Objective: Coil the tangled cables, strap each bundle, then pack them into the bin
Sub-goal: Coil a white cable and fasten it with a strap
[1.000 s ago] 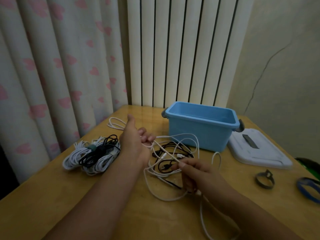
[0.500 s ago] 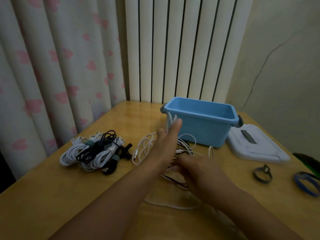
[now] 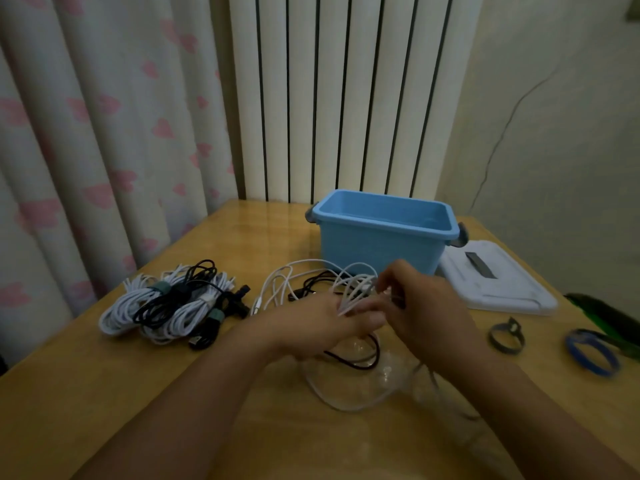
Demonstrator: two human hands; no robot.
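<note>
My left hand [image 3: 325,323] holds several loops of a white cable [image 3: 353,292] just in front of the blue bin [image 3: 381,237]. My right hand [image 3: 422,303] pinches the same white cable right beside the left fingers. More white cable hangs blurred below both hands, over the table. A loose black cable [image 3: 353,358] lies under my hands, tangled with other white cable [image 3: 280,289]. A pile of strapped white and black bundles [image 3: 166,303] lies on the left of the table. The bin stands open; its inside looks bare.
The bin's white lid [image 3: 495,285] lies flat to the right of the bin. A grey strap [image 3: 505,336] and a blue strap [image 3: 588,351] lie at the right, near the table edge. A green and black object [image 3: 606,317] sits at the far right. Curtains hang behind.
My left hand swung from the left side to the middle and dropped, gathering white loops. My right hand rose to meet it. The camera view tilted slightly.
</note>
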